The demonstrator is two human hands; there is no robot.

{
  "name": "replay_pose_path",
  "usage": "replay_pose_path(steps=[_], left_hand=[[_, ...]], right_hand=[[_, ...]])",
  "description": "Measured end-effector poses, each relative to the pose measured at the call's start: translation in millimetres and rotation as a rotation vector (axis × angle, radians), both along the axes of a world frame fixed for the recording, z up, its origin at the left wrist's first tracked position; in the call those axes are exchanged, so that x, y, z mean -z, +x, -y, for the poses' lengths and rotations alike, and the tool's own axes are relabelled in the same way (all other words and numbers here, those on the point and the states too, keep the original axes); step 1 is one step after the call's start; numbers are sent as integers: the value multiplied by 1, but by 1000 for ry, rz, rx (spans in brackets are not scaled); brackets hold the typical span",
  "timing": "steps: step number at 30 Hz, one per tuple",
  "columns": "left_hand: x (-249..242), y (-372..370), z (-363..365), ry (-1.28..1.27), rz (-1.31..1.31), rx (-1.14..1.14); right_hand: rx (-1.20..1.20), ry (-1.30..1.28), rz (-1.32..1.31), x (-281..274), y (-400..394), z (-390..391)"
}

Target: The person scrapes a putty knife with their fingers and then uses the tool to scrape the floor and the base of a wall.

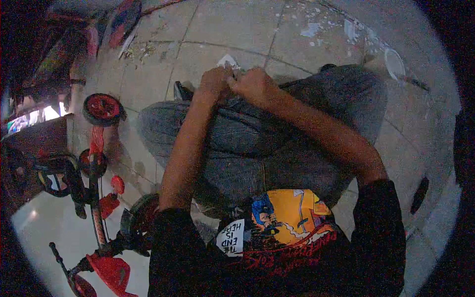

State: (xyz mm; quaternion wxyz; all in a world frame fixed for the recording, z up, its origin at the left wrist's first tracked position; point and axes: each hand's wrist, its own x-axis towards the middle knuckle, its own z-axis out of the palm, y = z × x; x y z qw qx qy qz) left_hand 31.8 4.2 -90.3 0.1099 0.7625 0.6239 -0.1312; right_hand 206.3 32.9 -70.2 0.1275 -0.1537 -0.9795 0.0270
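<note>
My left hand (215, 82) and my right hand (254, 87) meet in front of my crossed legs, fingers bent and pressed close together. From between and beyond the fingers a small white pointed piece (227, 60) sticks out, thin like paper or cloth. Both hands are closed at its near end, and the fingers hide most of it. Under my forearms lie my legs in grey-blue jeans (277, 148). A dark object (183, 92) shows beside my left wrist, partly behind the knee.
On the left stands a child's red and black wheeled toy (97, 198) with a red-hubbed wheel (103, 110). Pale tiles (222, 24) with dirt and white stains cover the floor. A white round-ended object (394, 64) lies at the far right, and a dark item (419, 195) rests nearer.
</note>
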Motion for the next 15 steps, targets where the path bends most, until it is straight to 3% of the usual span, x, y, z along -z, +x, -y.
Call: replay_pose_path(steps=[6, 8, 9, 11, 15], left_hand=[[18, -9, 23, -82, 66, -47], [26, -8, 26, -33, -63, 3], [26, -8, 25, -37, -56, 4], [19, -10, 17, 85, 32, -33], [20, -11, 9, 73, 28, -34]], right_hand=[[26, -107, 184, -6, -12, 30], [-45, -84, 464, -7, -14, 28], [-45, -88, 471, -4, -12, 26], [44, -2, 169, -5, -9, 17], [147, 27, 97, -15, -8, 11]])
